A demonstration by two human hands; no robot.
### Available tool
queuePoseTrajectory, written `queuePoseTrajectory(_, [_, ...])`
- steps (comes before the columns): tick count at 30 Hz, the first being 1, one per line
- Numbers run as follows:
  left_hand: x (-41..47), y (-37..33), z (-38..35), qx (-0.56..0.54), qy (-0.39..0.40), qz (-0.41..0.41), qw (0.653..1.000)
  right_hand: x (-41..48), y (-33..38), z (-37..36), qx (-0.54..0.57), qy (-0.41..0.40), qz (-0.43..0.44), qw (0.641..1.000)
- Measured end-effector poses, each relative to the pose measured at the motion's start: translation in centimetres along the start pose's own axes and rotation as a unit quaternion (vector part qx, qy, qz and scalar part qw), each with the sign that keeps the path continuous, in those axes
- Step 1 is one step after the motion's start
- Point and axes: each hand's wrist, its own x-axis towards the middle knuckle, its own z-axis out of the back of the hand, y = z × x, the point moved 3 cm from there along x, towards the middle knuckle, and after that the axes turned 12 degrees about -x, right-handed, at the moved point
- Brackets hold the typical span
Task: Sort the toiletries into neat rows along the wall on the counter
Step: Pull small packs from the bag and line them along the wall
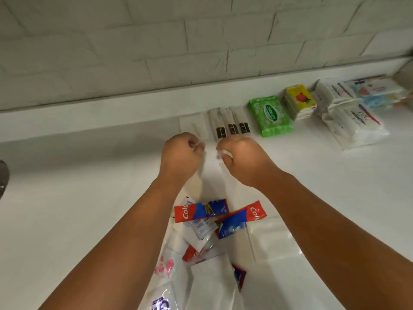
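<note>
The left grip [182,153] and right grip [242,159] both pinch a clear packet [220,153] just short of the sachets [231,125] lined along the counter's [89,175] back edge. Limp and see-through, it could land crooked or nudge those sachets askew.

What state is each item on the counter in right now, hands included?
left hand, pinches clear wrapper
right hand, pinches the same wrapper
clear wrapper, held between both hands, blurred
dark-labelled sticks, three side by side near the wall
green wipes pack, flat beside them
yellow tissue packs, stacked
Colgate sachets, loose, overlapping, unsorted
</note>
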Motion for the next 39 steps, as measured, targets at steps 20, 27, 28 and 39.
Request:
queuePoseTrajectory(20, [-17.0, -3.3, -8.0, 0.21, 0.27, -0.087, 0.936, -22.0, -2.3, -2.0, -0.01, 0.137, -0.172, 0.976])
queuePoseTrajectory(27, [-16.6, -4.0, -9.1, 0.265, 0.285, -0.058, 0.92, -23.5, -2.9, -2.9, 0.006, 0.111, -0.157, 0.981])
queuePoseTrajectory(28, [-16.6, -4.1, -9.2, 0.263, 0.29, -0.054, 0.919, -23.5, -3.0, -2.9, 0.012, 0.103, -0.154, 0.983])
queuePoseTrajectory(39, [-14.0, -6.8, -8.9, -0.028, 0.243, 0.082, 0.966, -22.9, -3.6, -3.2, 0.012, -0.01, -0.15, 0.989])
